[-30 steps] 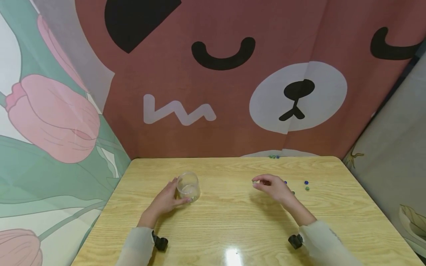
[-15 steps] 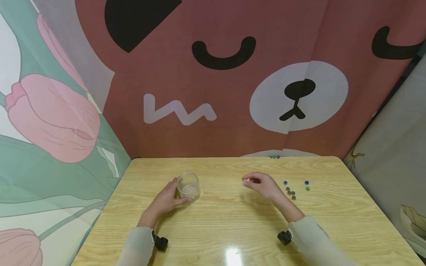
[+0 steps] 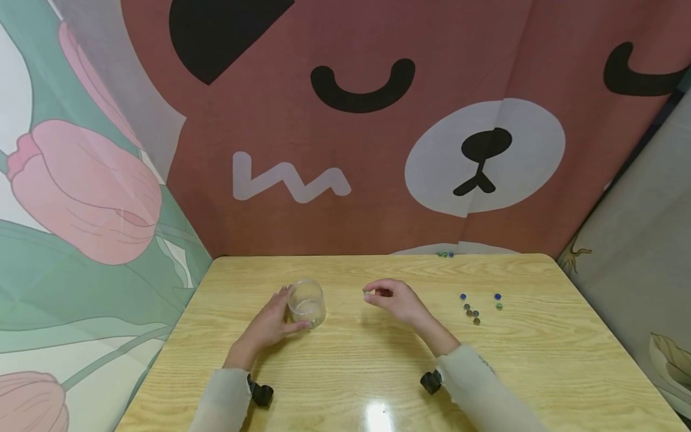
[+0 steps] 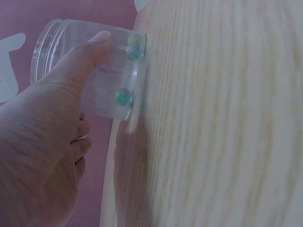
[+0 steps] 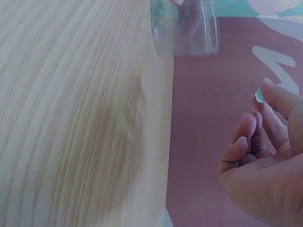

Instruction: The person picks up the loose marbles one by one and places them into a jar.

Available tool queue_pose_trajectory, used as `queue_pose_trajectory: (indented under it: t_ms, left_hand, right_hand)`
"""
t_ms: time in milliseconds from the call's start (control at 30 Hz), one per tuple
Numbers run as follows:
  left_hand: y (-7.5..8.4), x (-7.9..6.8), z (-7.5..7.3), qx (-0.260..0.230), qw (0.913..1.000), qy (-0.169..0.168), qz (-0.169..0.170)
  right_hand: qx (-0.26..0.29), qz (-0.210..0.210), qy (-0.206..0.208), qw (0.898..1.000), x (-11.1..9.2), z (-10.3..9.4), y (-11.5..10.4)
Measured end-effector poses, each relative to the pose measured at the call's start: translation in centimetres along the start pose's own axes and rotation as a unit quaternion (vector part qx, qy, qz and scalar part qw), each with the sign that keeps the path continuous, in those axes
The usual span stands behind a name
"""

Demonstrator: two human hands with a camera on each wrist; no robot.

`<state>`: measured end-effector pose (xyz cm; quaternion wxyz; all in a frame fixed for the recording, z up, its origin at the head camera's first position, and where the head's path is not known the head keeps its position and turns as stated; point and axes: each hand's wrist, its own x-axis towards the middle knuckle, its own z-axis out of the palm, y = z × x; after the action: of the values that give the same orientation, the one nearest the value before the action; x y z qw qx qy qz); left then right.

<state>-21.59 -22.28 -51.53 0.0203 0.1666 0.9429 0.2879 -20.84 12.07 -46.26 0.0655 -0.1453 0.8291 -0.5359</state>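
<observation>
My left hand (image 3: 268, 326) grips a clear plastic jar (image 3: 306, 299) that stands upright on the table, thumb along its near side. In the left wrist view several marbles, green and yellowish, lie at the jar's bottom, one green marble (image 4: 124, 97) apart from the others. My right hand (image 3: 398, 300) is raised above the table to the right of the jar. Between its thumb and forefinger it pinches a pale green glass marble (image 5: 259, 96); the other fingers are curled in.
On the wooden table (image 3: 345, 372), to the right, lie several loose marbles, among them a blue marble (image 3: 498, 296), a green marble (image 3: 499, 306) and a brownish marble (image 3: 477, 321). More marbles (image 3: 445, 255) sit at the back edge, against the bear-print curtain (image 3: 372, 222).
My right hand has moved left with the pinched marble, toward the jar, uncovering the loose marbles on the right. The left hand and the jar have stayed in place.
</observation>
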Motion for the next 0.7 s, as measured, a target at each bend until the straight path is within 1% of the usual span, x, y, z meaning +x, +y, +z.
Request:
queue_pose_trajectory:
  t_ms: [200, 433, 700]
  left_hand:
    - [0.2, 0.1, 0.1, 0.002, 1.0, 0.002, 0.004]
    - [0.0, 0.0, 0.2, 0.007, 1.0, 0.001, -0.003]
    - [0.1, 0.0, 0.3, 0.001, 1.0, 0.0, -0.003]
  right_hand:
    - [0.013, -0.013, -0.001, 1.0, 0.9, 1.9, -0.8]
    - [0.016, -0.01, -0.005, 1.0, 1.9, 3.9, -1.7]
    - [0.021, -0.042, -0.011, 0.999, 3.3, 6.3, -2.5]
